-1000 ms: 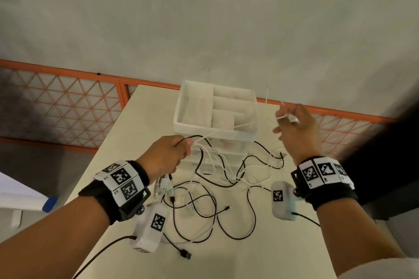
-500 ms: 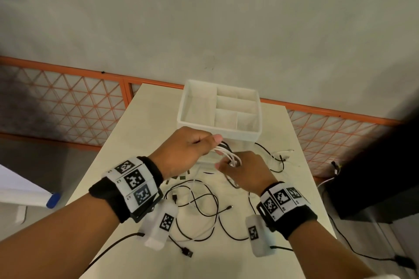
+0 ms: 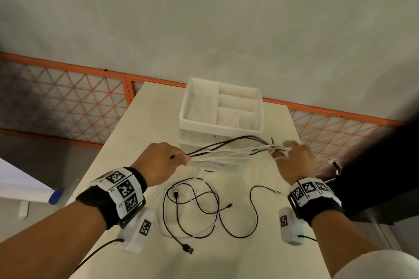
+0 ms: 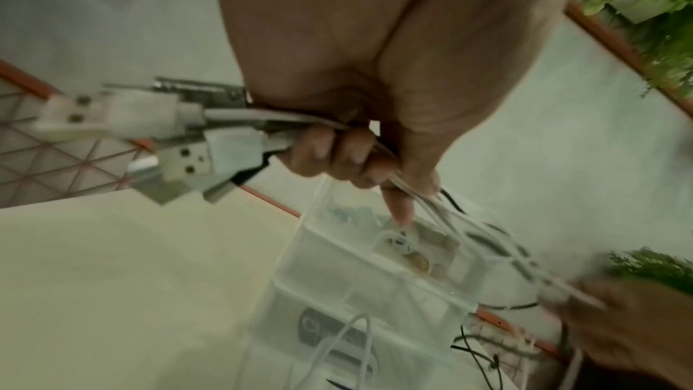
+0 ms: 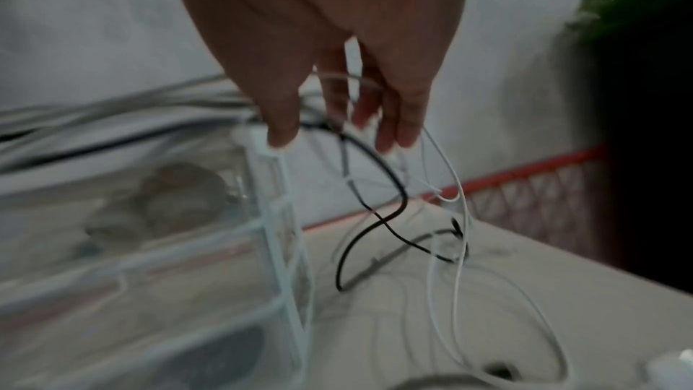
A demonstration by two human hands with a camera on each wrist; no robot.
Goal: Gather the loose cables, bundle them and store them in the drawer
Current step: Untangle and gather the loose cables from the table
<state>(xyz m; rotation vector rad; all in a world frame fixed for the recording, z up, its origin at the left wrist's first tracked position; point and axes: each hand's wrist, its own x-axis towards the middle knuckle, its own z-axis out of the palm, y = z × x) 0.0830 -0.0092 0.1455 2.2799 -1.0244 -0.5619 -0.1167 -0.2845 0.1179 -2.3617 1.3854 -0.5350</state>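
Observation:
A bundle of white and black cables (image 3: 226, 149) hangs stretched in the air in front of the white drawer unit (image 3: 220, 127), whose top tray with compartments is open. My left hand (image 3: 181, 159) grips one end of the bundle in a fist; in the left wrist view several USB plugs (image 4: 150, 141) stick out behind the curled fingers (image 4: 337, 156). My right hand (image 3: 281, 149) holds the other end, with black and white strands (image 5: 378, 186) looped through its fingers (image 5: 394, 132). More loose black cables (image 3: 199, 206) lie coiled on the table.
The narrow cream table (image 3: 136, 142) ends at an orange lattice railing (image 3: 68, 97). A black USB plug (image 3: 187, 249) lies near the front. A dark object (image 3: 374, 176) stands at the right. A white thing with a blue end (image 3: 55, 196) sits below the table's left edge.
Half a second ago both hands were close together at the drawer unit's front. The right hand has since moved right, drawing the bundle out between the hands.

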